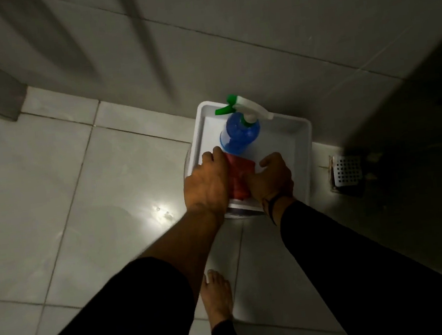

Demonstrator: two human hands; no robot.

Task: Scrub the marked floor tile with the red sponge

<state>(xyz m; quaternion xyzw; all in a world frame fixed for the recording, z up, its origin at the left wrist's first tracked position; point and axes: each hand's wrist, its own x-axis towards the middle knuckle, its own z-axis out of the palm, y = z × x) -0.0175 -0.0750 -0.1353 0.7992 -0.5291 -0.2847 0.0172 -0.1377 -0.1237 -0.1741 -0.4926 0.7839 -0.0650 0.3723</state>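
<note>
Red sponge (241, 177) lying in the near part of a white tray (298, 142), wedged between both hands and partly hidden by them. Left hand (206, 181) laid over the tray's left rim, fingers stretched forward and loosely spread, its inner edge against the sponge's left side; whether any fingers curl under the sponge, impossible to tell. Right hand (271, 179) pressed against the sponge's right side, thumb reaching toward it, fingers bent downward out of sight, grip unclear. Just beyond the sponge, touching or nearly so, a blue spray bottle (239, 135) with a white and green trigger head. Tray set on pale floor tiles beside the wall, a metal drain grate (348, 170) off to the right, a bare foot (218, 297) below
</note>
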